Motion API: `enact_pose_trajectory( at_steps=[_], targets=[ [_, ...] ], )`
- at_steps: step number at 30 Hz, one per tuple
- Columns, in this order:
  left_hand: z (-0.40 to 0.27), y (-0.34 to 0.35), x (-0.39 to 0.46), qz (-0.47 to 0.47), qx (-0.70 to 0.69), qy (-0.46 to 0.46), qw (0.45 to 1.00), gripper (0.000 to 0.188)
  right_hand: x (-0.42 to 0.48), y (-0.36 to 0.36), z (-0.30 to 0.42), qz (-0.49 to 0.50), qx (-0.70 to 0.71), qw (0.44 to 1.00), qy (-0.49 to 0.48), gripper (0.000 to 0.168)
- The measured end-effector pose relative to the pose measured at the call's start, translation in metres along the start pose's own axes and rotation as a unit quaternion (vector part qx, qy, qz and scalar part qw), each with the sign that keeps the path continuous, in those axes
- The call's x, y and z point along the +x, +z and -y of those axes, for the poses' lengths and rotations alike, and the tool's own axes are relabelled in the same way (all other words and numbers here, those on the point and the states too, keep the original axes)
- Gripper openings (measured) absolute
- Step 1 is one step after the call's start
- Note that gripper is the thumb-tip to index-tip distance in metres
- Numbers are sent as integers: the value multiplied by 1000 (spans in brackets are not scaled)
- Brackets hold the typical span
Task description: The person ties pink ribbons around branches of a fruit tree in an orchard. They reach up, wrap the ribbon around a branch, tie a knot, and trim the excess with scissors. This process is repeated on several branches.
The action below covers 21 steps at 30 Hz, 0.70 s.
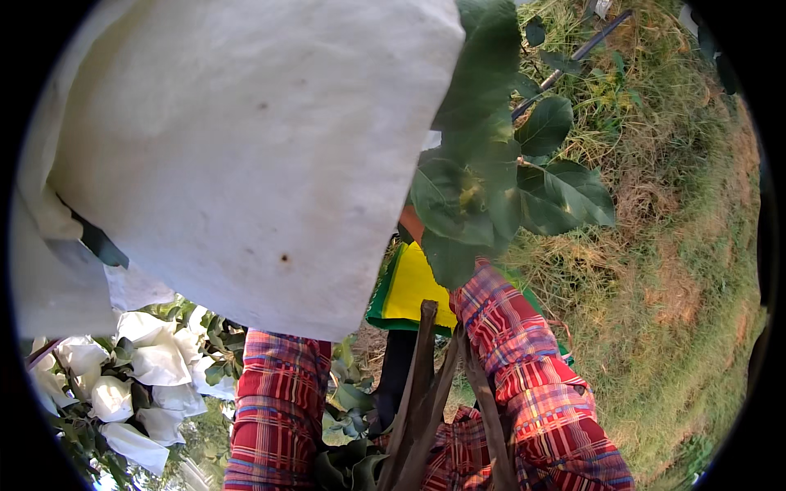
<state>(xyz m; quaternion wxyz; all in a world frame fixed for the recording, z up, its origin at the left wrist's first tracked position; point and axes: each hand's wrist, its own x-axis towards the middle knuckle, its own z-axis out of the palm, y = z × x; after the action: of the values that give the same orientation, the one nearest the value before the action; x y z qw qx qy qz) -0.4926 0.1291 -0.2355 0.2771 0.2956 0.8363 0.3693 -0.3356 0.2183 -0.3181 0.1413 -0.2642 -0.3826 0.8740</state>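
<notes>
A large white fruit bag (258,153), close to the camera, fills the upper left of the head view. It bears a few small dark spots. My left sleeve (279,405), red plaid, runs up behind it, so my left hand is out of sight. The right plaid sleeve (522,356) reaches up to green leaves (466,208) at the bag's right edge. Between bag and leaves shows a bit of skin, apparently my right hand (411,223); its fingers and anything in them are hidden.
Several white fruit bags (161,365) hang among leaves at lower left. A yellow and green sack (412,279) is below my arms, behind brown straps (424,368). A dark pole (574,61) crosses the upper right. Grass (663,276) covers the ground at right.
</notes>
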Motion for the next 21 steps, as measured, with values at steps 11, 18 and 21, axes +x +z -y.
enact_pose_trajectory(
  at_steps=[11, 18, 21],
  targets=[
    [-9, 5, -11, 18, 82, 90, 992, 25, -5, -33, -1, 44, -170, 984, -29, 8],
    [-3, 11, -33, -60, -9, 105, 993, 15, -2, -53, -29, 89, -207, 974, -38, 6],
    [-37, 15, -24, -63, 124, 19, 990, 15, 10, -58, -32, 86, -226, 969, -54, 5]
  ],
)
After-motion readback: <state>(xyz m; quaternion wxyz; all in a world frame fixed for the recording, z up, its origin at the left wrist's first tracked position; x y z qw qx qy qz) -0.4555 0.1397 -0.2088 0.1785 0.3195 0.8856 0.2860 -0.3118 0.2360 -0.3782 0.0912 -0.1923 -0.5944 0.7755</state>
